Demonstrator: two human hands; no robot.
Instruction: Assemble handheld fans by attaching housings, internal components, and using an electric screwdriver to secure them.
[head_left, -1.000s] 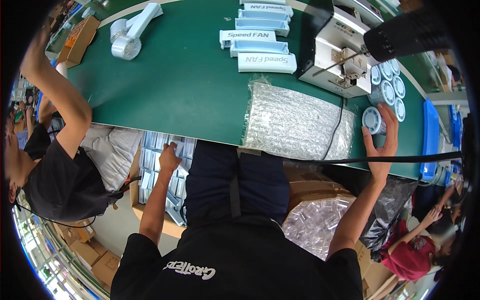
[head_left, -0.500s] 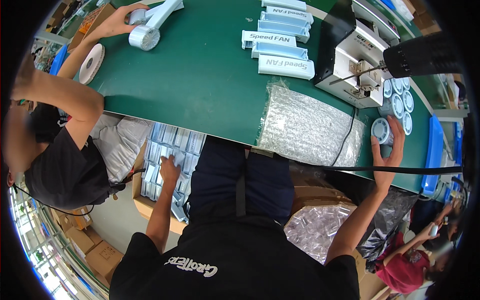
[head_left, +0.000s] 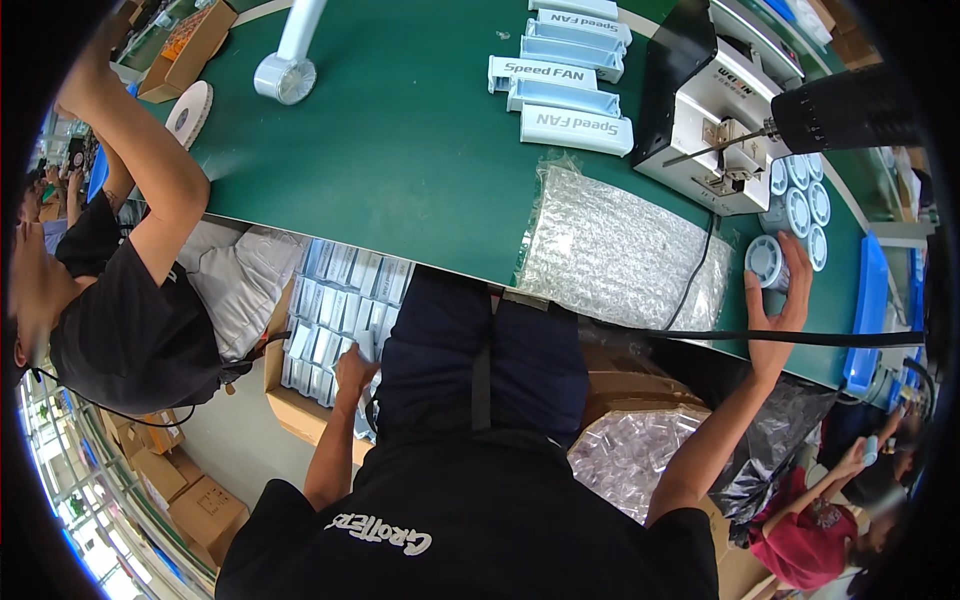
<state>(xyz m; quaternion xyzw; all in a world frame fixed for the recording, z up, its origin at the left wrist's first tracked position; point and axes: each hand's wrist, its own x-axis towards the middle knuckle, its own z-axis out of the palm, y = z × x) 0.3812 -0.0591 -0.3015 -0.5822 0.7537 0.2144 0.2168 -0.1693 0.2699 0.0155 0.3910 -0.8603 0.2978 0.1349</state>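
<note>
While the right grip (head_left: 783, 292) is curled around a light-blue cylinder (head_left: 766, 262) on the surface (head_left: 400, 170), thumb to its left and fingers to its right, the left grip (head_left: 353, 376) is well apart from it, over light-blue casings (head_left: 330, 310) in a carton (head_left: 300, 424) below the surface's near edge. The left fingers are at a casing toward the carton's right side, but whether they are clamped on it I cannot tell. Since the casings around that grip sit in close rows, it would probably pay to pinch just one by its long sides and ease it straight out, so that its neighbours do not snag. The right grip seems best left light, steadying the cylinder without squeezing, as more cylinders (head_left: 797, 212) stand just beyond it and could be knocked. A black cable (head_left: 850, 340) crosses over the right wrist, so that arm would do better with small, slow moves. To the left of the right grip lies a clear wrap sheet (head_left: 610, 250) with a thin cord (head_left: 693, 270) across it; any sweep that way should clear the cord.
</note>
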